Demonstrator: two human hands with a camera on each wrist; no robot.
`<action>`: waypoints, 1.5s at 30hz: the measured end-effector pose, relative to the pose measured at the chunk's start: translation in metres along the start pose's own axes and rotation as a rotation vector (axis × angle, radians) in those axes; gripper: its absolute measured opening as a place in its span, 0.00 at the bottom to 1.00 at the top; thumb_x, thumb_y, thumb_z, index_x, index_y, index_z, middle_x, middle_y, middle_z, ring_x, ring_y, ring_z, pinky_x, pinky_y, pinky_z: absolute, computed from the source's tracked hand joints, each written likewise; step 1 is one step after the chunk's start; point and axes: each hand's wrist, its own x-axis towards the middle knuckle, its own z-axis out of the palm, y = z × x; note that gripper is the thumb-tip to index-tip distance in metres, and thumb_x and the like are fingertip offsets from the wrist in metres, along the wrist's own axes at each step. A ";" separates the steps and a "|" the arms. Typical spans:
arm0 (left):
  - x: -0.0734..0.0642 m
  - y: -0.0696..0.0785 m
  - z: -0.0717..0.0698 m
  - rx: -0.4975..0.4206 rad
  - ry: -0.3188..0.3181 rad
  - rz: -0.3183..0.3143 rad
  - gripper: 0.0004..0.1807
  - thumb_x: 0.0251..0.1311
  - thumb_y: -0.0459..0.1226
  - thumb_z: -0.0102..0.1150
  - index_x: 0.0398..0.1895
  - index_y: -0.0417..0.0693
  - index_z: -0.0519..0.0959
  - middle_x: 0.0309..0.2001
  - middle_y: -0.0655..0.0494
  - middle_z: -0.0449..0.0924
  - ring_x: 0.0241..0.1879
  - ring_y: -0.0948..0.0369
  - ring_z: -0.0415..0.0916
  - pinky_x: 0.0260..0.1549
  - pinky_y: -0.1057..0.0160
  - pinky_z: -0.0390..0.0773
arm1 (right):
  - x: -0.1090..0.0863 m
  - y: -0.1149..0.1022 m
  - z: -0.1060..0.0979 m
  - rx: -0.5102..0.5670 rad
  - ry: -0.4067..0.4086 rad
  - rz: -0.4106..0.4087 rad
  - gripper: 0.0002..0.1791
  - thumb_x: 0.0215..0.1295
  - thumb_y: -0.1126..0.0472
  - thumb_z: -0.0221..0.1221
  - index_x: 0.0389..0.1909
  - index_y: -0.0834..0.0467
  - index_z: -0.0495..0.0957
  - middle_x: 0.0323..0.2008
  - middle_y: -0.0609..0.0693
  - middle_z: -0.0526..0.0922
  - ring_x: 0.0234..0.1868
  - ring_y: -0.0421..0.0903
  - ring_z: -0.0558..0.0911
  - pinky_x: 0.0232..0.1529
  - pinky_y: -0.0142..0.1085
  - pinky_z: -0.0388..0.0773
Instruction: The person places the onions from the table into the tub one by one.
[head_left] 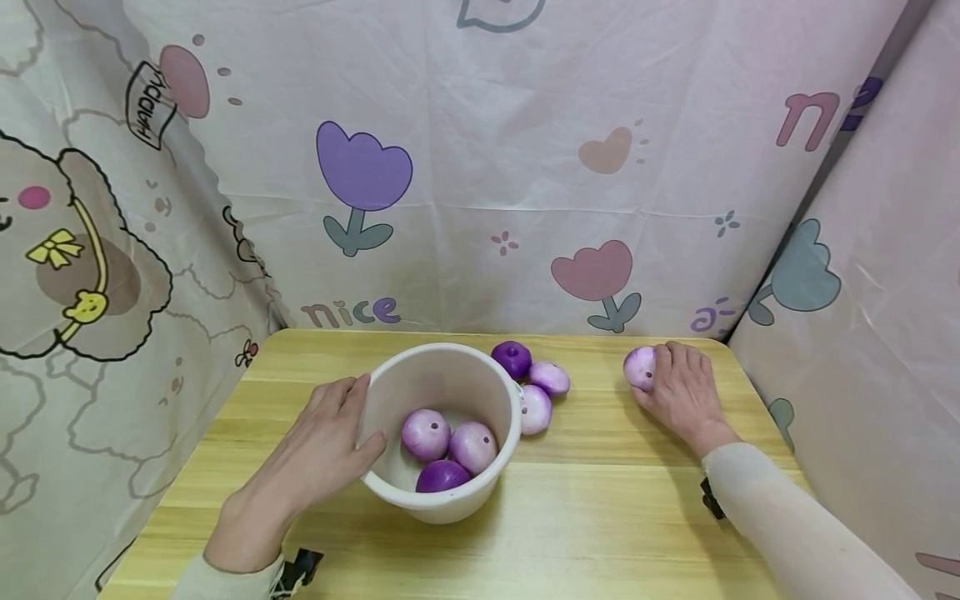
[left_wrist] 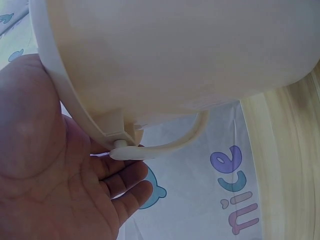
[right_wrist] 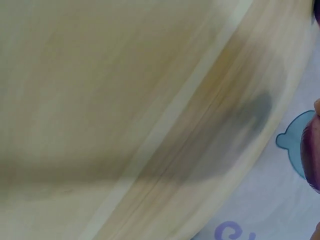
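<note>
A white bucket stands left of the table's middle, with two pale purple onions and one darker purple onion inside. My left hand holds its left rim, the thumb over the inside. In the left wrist view the fingers lie outside the bucket wall by the handle. At the far right, my right hand grips a pale purple onion from its right side. Only a slice of that onion shows at the right wrist view's edge.
Just right of the bucket lie a dark purple onion and two paler onions, close together. The wooden table ends at a printed cloth behind, with more cloth on both sides.
</note>
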 end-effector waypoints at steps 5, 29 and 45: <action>0.000 0.000 -0.001 0.003 0.001 0.009 0.44 0.68 0.46 0.62 0.79 0.27 0.59 0.72 0.28 0.65 0.72 0.37 0.60 0.68 0.32 0.71 | 0.008 -0.010 -0.002 0.025 0.014 -0.005 0.42 0.54 0.41 0.70 0.54 0.71 0.67 0.47 0.70 0.73 0.49 0.70 0.72 0.48 0.61 0.71; 0.001 0.003 -0.002 0.040 0.013 0.028 0.44 0.68 0.47 0.61 0.77 0.26 0.62 0.69 0.27 0.68 0.70 0.36 0.62 0.69 0.33 0.70 | 0.044 -0.072 -0.032 0.095 0.169 -0.119 0.45 0.51 0.40 0.73 0.56 0.67 0.67 0.49 0.68 0.72 0.49 0.69 0.71 0.48 0.58 0.71; 0.000 0.003 -0.001 0.031 0.006 0.005 0.44 0.69 0.47 0.60 0.78 0.27 0.60 0.71 0.29 0.67 0.72 0.37 0.61 0.68 0.33 0.72 | 0.065 -0.110 -0.055 0.162 0.302 -0.185 0.47 0.48 0.38 0.75 0.57 0.68 0.68 0.49 0.67 0.73 0.48 0.68 0.72 0.47 0.57 0.71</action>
